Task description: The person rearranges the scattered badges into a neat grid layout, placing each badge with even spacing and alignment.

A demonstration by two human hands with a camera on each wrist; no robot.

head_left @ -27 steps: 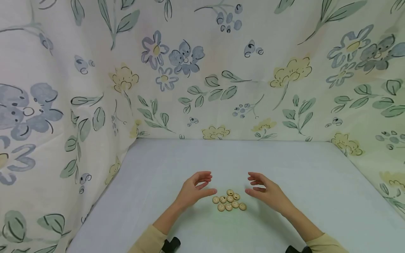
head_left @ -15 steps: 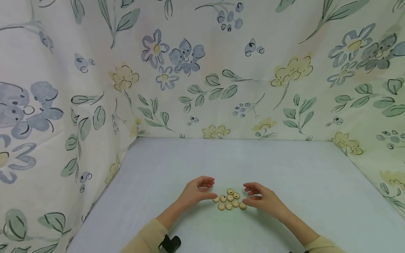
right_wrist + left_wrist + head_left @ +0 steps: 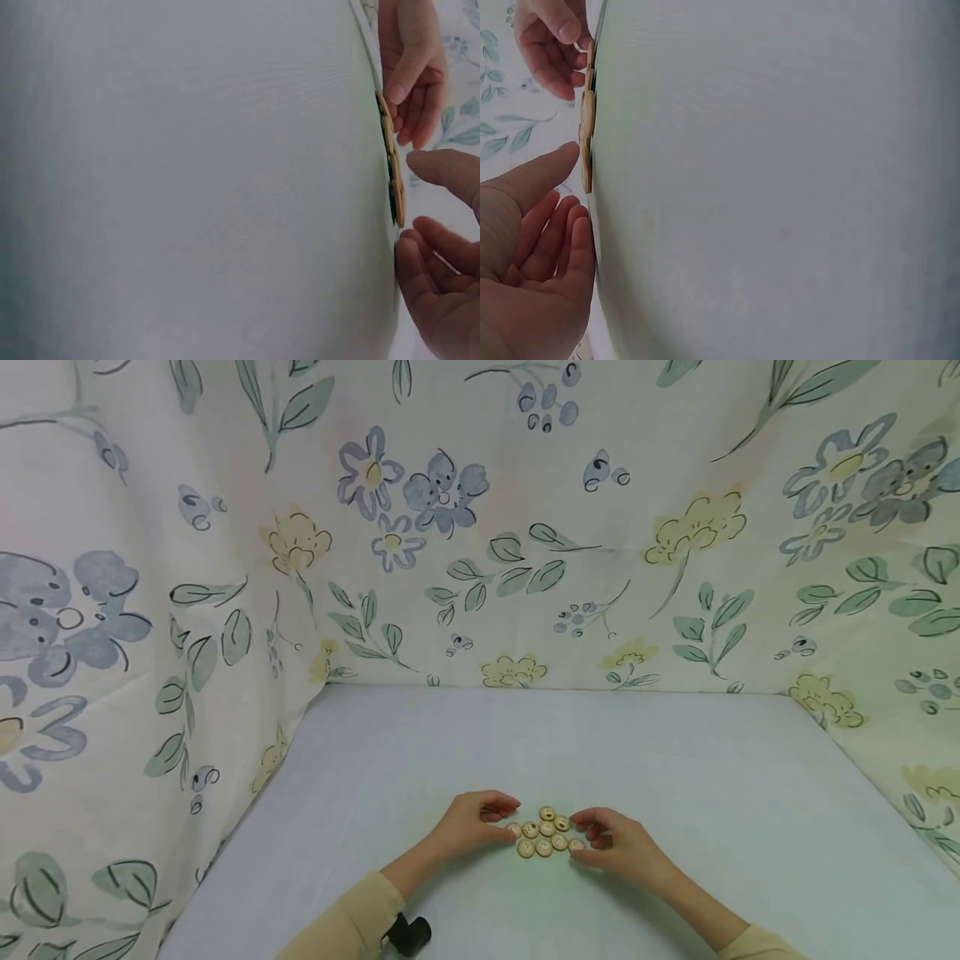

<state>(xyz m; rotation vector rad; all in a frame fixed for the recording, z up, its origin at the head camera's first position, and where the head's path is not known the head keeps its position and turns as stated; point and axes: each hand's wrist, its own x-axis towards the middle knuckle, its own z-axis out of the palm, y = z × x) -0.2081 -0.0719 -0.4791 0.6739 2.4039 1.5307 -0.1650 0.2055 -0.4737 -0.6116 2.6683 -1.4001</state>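
Observation:
Several small round wooden discs [image 3: 547, 829] with dark marks on top lie flat in a close cluster on the white table. My left hand [image 3: 468, 822] is at the cluster's left side, its thumb tip overlapping the leftmost disc [image 3: 513, 832]. On the opposite side, the thumb of my right hand [image 3: 626, 847] reaches the lower right disc [image 3: 576, 845], and its fingers are near the upper right one. Both hands have relaxed, gently bent fingers with nothing between them. Seen edge-on in the left wrist view, the discs [image 3: 588, 112] form a thin row between the hands.
The white tabletop [image 3: 420, 735] spreads around the hands. A floral curtain [image 3: 480, 527] hangs behind it and along both sides. A black wrist strap piece [image 3: 409, 935] shows by the left sleeve [image 3: 348, 914].
Both hands have moved inward and lower, from beside the cluster to its left and right edges. The discs keep their arrangement.

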